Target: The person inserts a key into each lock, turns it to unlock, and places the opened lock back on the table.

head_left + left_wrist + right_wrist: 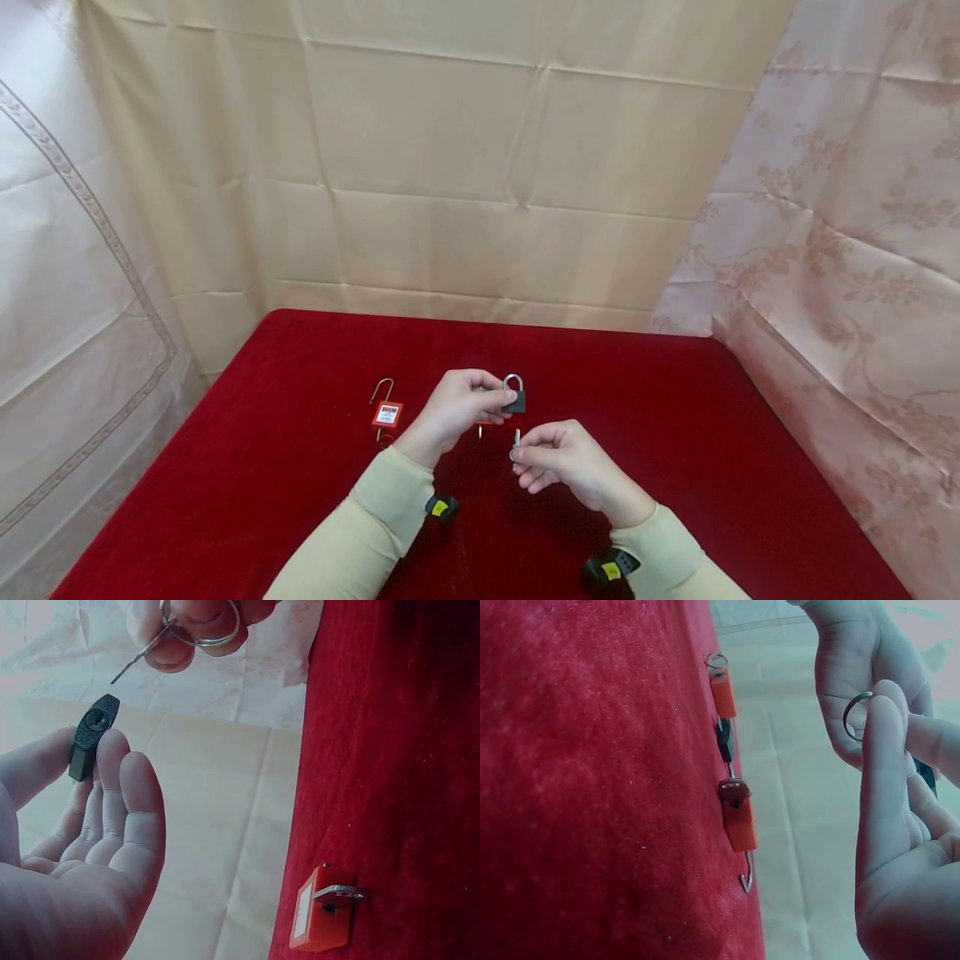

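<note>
Between thumb and fingers, my left hand (467,403) pinches a small black padlock (514,404) above the table. Its silver shackle points up, and both legs appear to meet the body. The left wrist view shows the keyhole face (97,720) turned toward my other hand. Just below and to the right, my right hand (566,458) pinches a silver key (517,437), blade pointing up at the padlock. A gap separates the key tip from the keyhole. The key's metal ring (219,639) hangs by the fingers of that hand.
A red padlock (387,414) with its shackle raised lies on the red cloth table (315,500) at left. A second red padlock (740,825) lies nearby, mostly hidden by my left hand in the head view. A black piece (725,742) is between them. Curtains (480,167) surround the table.
</note>
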Motion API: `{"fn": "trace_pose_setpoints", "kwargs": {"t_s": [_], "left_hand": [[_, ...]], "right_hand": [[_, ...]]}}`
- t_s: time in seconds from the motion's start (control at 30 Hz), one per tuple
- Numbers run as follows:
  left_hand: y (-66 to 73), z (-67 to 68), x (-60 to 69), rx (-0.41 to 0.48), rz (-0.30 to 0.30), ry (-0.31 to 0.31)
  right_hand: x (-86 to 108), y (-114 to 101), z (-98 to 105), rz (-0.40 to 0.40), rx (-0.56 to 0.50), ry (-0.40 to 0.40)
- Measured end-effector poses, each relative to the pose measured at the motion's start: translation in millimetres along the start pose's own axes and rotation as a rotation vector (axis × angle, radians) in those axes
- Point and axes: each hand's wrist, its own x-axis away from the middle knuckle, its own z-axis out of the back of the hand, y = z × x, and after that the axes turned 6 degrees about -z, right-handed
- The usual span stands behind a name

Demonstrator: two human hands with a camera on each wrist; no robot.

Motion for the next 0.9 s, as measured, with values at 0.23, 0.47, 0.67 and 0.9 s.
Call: {"fn": "trace_pose_setpoints", "kwargs": {"t_s": [0.23, 0.47, 0.67, 0.9], "left_hand": [[-1.3, -2.0, 0.3, -0.002, -0.005, -0.013], [0.0, -4.4, 2.2, -0.018, 0.006, -0.022], [1.2, -6.3, 3.0, -0.045, 0.013, -0.03], [-0.5, -6.5, 2.9, -0.056, 0.024, -0.035]], "right_hand": [[2.1, -3.4, 0.6, -0.015, 0.001, 0.034], [2.7, -3.3, 1.0, -0.008, 0.001, 0.043], [1.1, -3.2, 2.7, 0.027, -0.013, 0.044], [0.6, -1.6, 5.7, 0.034, -0.037, 0.033]]}}
